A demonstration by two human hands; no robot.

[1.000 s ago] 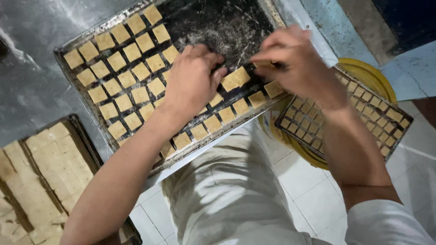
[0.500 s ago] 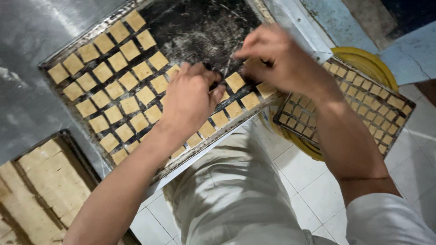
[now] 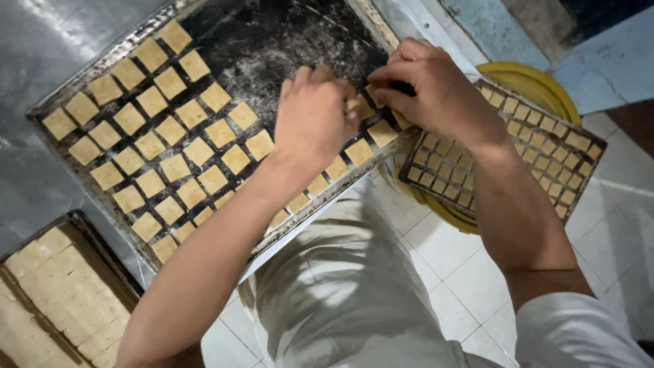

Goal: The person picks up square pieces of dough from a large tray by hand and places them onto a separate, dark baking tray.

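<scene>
Steel counter (image 3: 41, 41) carries a dark baking tray (image 3: 272, 34) with rows of tan dough squares (image 3: 170, 167). Left hand (image 3: 313, 123) rests on the tray's near edge, fingers curled; grip cannot be determined. Right hand (image 3: 436, 88), touching it, pinches one dough piece (image 3: 373, 95) there.

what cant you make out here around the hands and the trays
Head view only:
- Dough squares under the left hand and right hand: covered by both hands.
- Baking tray: far corner cut by the top edge.
- Second tray: cut off at bottom left.
- Yellow tub: covered by a grid tray.
</scene>
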